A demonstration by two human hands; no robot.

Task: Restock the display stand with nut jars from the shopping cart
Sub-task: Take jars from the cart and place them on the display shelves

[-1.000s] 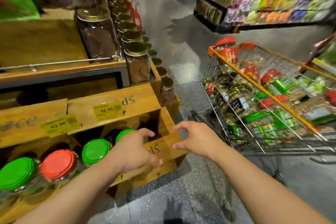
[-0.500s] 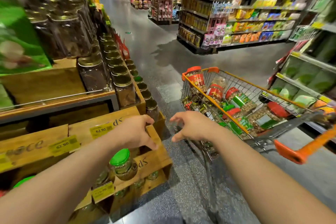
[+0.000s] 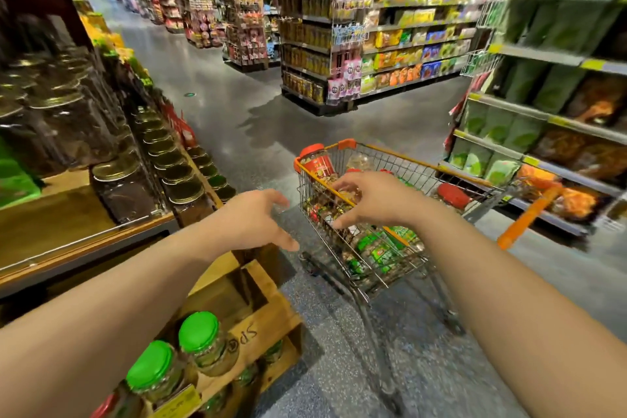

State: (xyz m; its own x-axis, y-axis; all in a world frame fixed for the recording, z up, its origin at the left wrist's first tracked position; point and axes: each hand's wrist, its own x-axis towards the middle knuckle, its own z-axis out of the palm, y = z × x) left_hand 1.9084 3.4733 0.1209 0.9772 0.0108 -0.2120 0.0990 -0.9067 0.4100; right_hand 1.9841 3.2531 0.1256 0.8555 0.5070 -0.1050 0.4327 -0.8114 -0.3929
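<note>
Two bare hands are out in front, both empty. The left hand (image 3: 252, 222) hangs between the wooden display stand (image 3: 268, 312) and the wire shopping cart with orange trim (image 3: 339, 234), fingers spread and loosely bent, gripping nothing. The right hand (image 3: 376, 202) is over the cart's near rim, fingers splayed above the load, holding nothing. In the basket, a red-lidded nut jar (image 3: 317, 163) stands at the far corner, with green-labelled jars (image 3: 380, 248) heaped below the hand. Down on the stand, two green-lidded glass jars (image 3: 200, 339) sit in the lower crate. Gold-lidded jars (image 3: 173, 163) line the shelf on the left.
</note>
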